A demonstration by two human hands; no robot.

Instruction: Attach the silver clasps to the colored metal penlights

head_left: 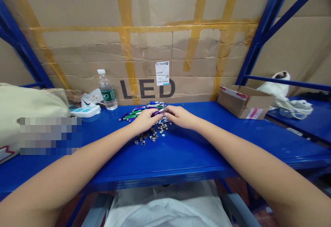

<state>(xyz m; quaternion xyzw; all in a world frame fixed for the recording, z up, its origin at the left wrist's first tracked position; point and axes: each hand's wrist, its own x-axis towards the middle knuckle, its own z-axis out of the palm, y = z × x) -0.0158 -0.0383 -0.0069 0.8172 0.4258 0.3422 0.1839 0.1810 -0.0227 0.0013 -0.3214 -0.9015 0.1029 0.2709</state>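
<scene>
While both arms stretch out over the blue shelf [181, 151], the two hands meet in the middle of the head camera's picture. The left hand [144, 120] and the right hand [181, 116] each pinch one end of a small purple pen light [159, 111]. Both hands are closed on it, fingertips curled in. The pen light lies sideways between them, its long way going from one hand to the other, and it tilts up a little toward the right hand. Neither hand is closer; they share it.

Just under the hands sits a little pile of silver metal bits [152, 134], spread on the shelf toward the person. Just past the fingertips lies a bunch of more pen lights [144, 110] in green, blue and purple, most pointing sideways.

Off past the left hand stand a water bottle [107, 91] and a white power strip [86, 110], with a cream bag [28, 106] farther out. Past the right hand sits a small open cardboard box [244, 101]. Behind everything leans a big cardboard sheet [144, 41] with "LED" printed on it.
</scene>
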